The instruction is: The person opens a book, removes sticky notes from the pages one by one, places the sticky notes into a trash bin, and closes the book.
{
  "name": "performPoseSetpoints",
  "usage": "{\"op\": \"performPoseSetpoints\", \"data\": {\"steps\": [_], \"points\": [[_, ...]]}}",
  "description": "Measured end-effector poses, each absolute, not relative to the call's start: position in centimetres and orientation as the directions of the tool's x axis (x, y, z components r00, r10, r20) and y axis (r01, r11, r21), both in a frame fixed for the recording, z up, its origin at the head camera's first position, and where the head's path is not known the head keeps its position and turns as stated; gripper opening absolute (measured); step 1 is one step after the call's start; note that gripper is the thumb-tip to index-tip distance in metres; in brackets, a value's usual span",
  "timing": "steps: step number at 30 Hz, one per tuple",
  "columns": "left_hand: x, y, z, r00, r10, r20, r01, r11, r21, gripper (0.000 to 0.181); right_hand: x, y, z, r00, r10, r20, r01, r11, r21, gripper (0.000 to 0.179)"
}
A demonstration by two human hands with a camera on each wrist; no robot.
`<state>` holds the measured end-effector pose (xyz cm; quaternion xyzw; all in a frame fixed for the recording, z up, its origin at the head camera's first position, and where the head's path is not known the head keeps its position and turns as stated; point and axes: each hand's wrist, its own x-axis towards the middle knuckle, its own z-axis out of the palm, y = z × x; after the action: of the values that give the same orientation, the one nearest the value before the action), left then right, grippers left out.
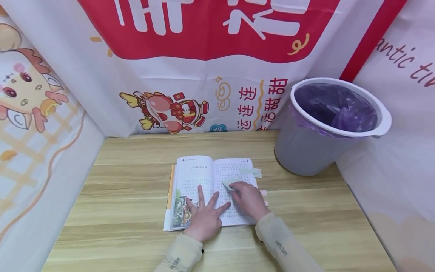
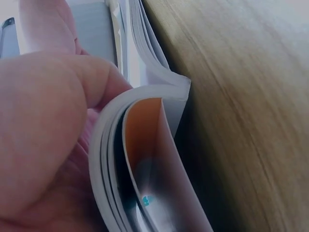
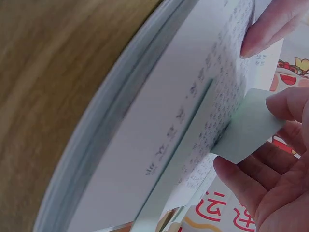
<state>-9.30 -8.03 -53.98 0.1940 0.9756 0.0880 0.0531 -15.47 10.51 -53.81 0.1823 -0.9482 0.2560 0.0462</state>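
From my remote feed, I have the pale green slip (image 3: pixel 248 125) over the right-hand page of an open book (image 1: pixel 195 175), tilted to the paper; I cannot tell whether it sticks there. My right hand (image 1: pixel 249 198) pinches it between thumb and fingertip. My left hand (image 1: pixel 205 220) lies with fingers spread, resting across both pages by the gutter — a colour illustration (image 1: pixel 185 215) shows beside it. Another green strip (image 1: pixel 250 172) juts past the page's right edge, with pink tabs (image 1: pixel 263 193) farther down. The book rests on a wood-grain table (image 1: pixel 119 196). Beyond, at the far right, stands a grey bin (image 1: pixel 302 151) with a purple liner (image 1: pixel 353 117) — printed cloth (image 1: pixel 204 47) hangs behind.
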Motion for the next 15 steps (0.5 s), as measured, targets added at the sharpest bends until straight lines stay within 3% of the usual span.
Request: {"op": "performPoseSetpoints", "data": {"steps": [15], "points": [[-9.0, -7.6, -53.7, -0.919, 0.391, -0.048, 0.382, 0.914, 0.138, 0.057, -16.9, 10.8, -54.2, -0.949, -0.251, 0.192, -0.314, 0.823, -0.474, 0.014]]}}
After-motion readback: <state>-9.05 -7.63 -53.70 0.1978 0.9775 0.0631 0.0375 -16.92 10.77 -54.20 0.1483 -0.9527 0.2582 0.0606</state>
